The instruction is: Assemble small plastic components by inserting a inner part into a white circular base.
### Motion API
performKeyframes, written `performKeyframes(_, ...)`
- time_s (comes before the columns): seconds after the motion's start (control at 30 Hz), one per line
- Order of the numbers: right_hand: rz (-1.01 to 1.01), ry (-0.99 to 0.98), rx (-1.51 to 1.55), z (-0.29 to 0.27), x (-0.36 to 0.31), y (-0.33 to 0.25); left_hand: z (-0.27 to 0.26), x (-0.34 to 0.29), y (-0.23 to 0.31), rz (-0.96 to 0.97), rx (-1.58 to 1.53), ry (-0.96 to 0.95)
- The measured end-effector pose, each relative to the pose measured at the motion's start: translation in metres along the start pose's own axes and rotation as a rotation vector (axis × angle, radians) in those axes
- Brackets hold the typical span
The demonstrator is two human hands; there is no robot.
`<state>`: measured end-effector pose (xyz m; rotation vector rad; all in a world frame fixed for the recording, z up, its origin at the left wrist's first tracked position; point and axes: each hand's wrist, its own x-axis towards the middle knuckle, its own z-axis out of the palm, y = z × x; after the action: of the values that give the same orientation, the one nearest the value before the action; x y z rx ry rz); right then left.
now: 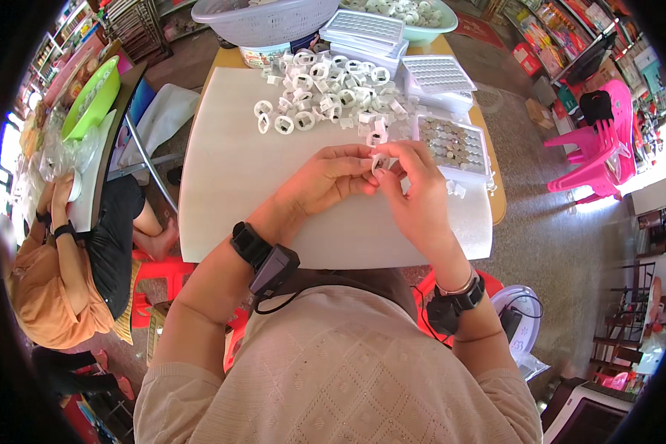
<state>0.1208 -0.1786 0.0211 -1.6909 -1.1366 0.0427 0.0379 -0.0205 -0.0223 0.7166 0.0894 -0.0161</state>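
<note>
In front of me, both hands meet over the white-covered table [233,177]. Thumb and fingers of my left hand [322,177] pinch a small white plastic ring-shaped part [377,160]. My right hand [422,200] is closed on the same part from the other side, its fingertips partly covering it. Just beyond the fingers lies another loose white part [378,133]. Farther back spreads a heap of similar white ring parts [303,83], some with dark bits inside. Beside my right hand stands a white tray [472,176] with many small silvery round discs [451,142].
White pocketed trays [438,72] are stacked behind the disc tray, with another stack [362,29] farther back. A pale purple basket [274,26] and a light green basin [445,21] sit at the far edge. Leftward, a person [59,288] works at another table. Pink chairs [603,144] stand right.
</note>
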Motion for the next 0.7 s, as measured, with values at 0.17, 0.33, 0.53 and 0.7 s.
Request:
performKeyframes(0.17,-0.119,0.02,-0.118,0.0027,0.0009,0.0072,-0.0033,0.001,-0.0003,0.006,0.095,-0.031)
performKeyframes(0.33,-0.097,0.003,-0.106,0.0037,0.0049,0.0021,-0.0012,0.0014,-0.0012,0.018,0.145,-0.003)
performKeyframes(0.53,-0.095,0.006,-0.088,0.0058,0.0059,0.007,-0.0047,0.0035,-0.0016,0.017,0.145,-0.005)
performKeyframes(0.7,-0.091,0.021,-0.089,0.0063,0.0029,0.0103,0.0019,0.0017,0.0,0.02,0.166,0.022)
